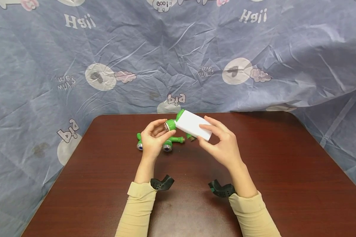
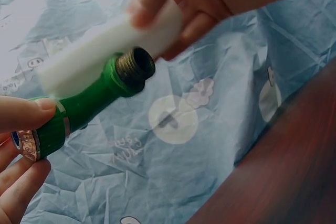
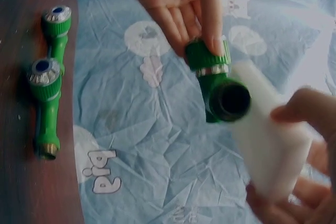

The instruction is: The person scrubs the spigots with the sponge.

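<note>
My left hand [image 1: 154,136] pinches the ribbed collar of a green valve-like fitting [image 2: 86,100] between thumb and fingers. This fitting has a silvery cap at one end and a dark, threaded brass opening [image 2: 135,69] at the other. A white sponge block [image 1: 192,123] is in my right hand [image 1: 223,141], with the thumb on one face and the fingers on the other. The block lies against or very close to the fitting's side; contact is not certain. In the head view it hides much of the fitting's body. Both hands are raised above the table.
Two similar green fittings [image 1: 167,147] lie on the dark brown table [image 1: 106,184], partly behind my left hand in the head view. Blue printed cloth [image 1: 166,49] hangs behind the table. Black wrist mounts [image 1: 162,183] sit at both cuffs.
</note>
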`<move>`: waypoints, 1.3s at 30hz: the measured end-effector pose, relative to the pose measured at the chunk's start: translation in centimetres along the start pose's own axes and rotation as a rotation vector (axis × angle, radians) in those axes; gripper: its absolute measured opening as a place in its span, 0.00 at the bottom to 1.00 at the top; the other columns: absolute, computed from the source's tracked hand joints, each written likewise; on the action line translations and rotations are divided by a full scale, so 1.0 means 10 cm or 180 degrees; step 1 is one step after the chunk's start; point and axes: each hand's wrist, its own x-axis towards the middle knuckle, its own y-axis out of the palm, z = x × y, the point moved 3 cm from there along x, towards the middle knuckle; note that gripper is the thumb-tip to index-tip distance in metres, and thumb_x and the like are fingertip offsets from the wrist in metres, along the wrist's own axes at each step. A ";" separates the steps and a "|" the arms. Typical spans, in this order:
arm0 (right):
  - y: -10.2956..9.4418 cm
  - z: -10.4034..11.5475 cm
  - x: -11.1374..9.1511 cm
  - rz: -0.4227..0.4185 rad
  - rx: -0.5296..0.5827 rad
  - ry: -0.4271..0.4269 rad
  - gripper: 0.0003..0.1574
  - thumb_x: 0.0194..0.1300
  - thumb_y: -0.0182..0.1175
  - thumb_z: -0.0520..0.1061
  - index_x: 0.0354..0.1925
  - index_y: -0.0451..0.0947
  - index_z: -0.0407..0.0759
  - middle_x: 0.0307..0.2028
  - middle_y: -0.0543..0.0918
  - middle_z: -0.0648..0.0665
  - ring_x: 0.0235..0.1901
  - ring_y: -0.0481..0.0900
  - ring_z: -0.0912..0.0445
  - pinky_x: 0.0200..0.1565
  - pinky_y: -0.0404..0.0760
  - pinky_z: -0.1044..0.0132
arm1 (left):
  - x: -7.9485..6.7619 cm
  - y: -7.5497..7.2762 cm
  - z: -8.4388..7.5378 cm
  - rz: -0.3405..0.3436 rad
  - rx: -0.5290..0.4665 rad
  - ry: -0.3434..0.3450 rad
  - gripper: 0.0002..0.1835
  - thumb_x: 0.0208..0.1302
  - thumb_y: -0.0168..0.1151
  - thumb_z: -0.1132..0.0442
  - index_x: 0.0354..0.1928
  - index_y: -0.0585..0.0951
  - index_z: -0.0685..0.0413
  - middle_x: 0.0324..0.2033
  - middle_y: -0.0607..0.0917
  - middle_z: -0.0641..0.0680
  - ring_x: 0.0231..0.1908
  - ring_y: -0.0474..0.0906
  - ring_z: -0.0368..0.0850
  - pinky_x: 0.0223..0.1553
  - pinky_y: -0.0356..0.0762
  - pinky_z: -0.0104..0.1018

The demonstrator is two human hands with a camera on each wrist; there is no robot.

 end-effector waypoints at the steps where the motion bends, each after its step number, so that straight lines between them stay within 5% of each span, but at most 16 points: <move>1: -0.01 -0.02 0.00 -0.0038 -0.0095 0.0064 0.19 0.45 0.70 0.40 0.41 0.85 0.42 0.51 0.80 0.43 0.50 0.78 0.50 0.47 0.75 0.65 | 0.01 -0.01 0.03 -0.0007 0.0001 0.0006 0.25 0.42 0.69 0.84 0.47 0.76 0.78 0.40 0.81 0.72 0.38 0.82 0.48 0.41 0.81 0.42; 6: -0.07 -0.07 0.00 -0.0326 -0.0217 0.0223 0.20 0.44 0.71 0.38 0.41 0.85 0.41 0.51 0.81 0.43 0.49 0.79 0.49 0.45 0.75 0.63 | 0.03 -0.05 0.14 -0.0017 -0.0051 0.0034 0.26 0.42 0.70 0.82 0.48 0.77 0.75 0.41 0.81 0.69 0.39 0.82 0.50 0.42 0.81 0.43; 14: -0.04 -0.03 0.02 0.0104 0.0105 -0.0060 0.19 0.45 0.71 0.38 0.40 0.84 0.41 0.52 0.80 0.44 0.51 0.78 0.50 0.51 0.70 0.74 | 0.04 -0.05 0.16 -0.0039 -0.0111 0.0137 0.25 0.41 0.72 0.80 0.46 0.78 0.73 0.40 0.83 0.64 0.41 0.82 0.54 0.41 0.81 0.45; 19: -0.10 -0.09 0.01 -0.0184 -0.0055 0.0074 0.19 0.44 0.71 0.37 0.40 0.84 0.41 0.50 0.81 0.43 0.49 0.79 0.50 0.47 0.70 0.76 | 0.03 -0.06 0.13 -0.0069 -0.0054 0.0105 0.24 0.42 0.72 0.79 0.46 0.79 0.72 0.39 0.84 0.61 0.40 0.83 0.47 0.43 0.78 0.53; 26: -0.07 -0.08 0.01 0.0000 -0.0066 0.0051 0.19 0.45 0.71 0.40 0.40 0.85 0.42 0.51 0.81 0.44 0.50 0.78 0.50 0.48 0.72 0.72 | -0.03 0.03 -0.10 -0.0046 0.0097 0.0039 0.24 0.43 0.69 0.82 0.47 0.77 0.75 0.40 0.83 0.64 0.36 0.81 0.44 0.40 0.81 0.39; 30: -0.06 -0.07 0.01 -0.0092 0.0013 0.0058 0.19 0.45 0.71 0.39 0.41 0.84 0.41 0.51 0.81 0.44 0.50 0.78 0.50 0.48 0.71 0.73 | -0.03 0.04 -0.11 0.0013 0.0200 0.0084 0.23 0.43 0.70 0.81 0.47 0.78 0.75 0.43 0.82 0.62 0.36 0.81 0.43 0.39 0.81 0.36; 39: -0.02 -0.03 0.01 -0.0013 0.0096 0.0024 0.19 0.45 0.71 0.39 0.41 0.84 0.41 0.52 0.80 0.44 0.51 0.78 0.50 0.50 0.71 0.73 | -0.03 0.07 -0.11 0.0183 0.0266 0.0229 0.23 0.44 0.68 0.82 0.47 0.76 0.78 0.45 0.80 0.71 0.38 0.79 0.45 0.39 0.81 0.36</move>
